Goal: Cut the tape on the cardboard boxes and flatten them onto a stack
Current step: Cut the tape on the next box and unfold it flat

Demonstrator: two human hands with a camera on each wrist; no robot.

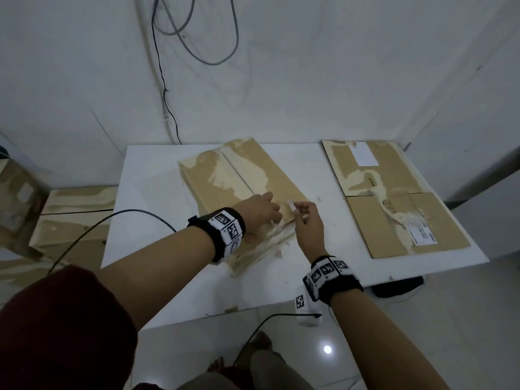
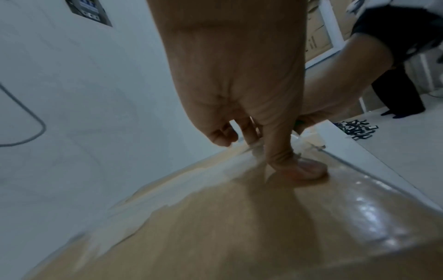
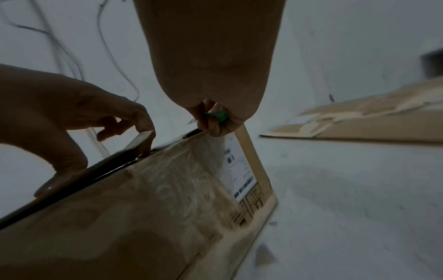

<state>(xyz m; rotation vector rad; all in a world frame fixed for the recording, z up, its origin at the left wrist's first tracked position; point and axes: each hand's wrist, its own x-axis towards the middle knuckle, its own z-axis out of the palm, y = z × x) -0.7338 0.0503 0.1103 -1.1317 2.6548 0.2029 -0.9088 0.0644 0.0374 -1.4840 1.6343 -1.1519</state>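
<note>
A taped cardboard box [image 1: 239,175] lies on the white table [image 1: 157,192], with torn tape patches on top and a shipping label [image 3: 239,170] on its near side. My left hand [image 1: 261,211] holds the box at its near right corner: the thumb [image 2: 304,170] presses on the taped top and the bent fingers [image 3: 141,130] sit at the top edge. My right hand [image 1: 306,218] pinches a small green-handled cutter [image 3: 217,115] just right of the left hand, at the corner's upper edge. The blade tip is mostly hidden by the fingers.
Flattened cardboard [image 1: 394,198] lies on the right part of the table. More boxes [image 1: 73,220] stand on the floor at the left. A black cable [image 1: 112,218] crosses the table's left front edge. Wires hang on the wall behind. Small black parts [image 2: 354,128] lie on the floor.
</note>
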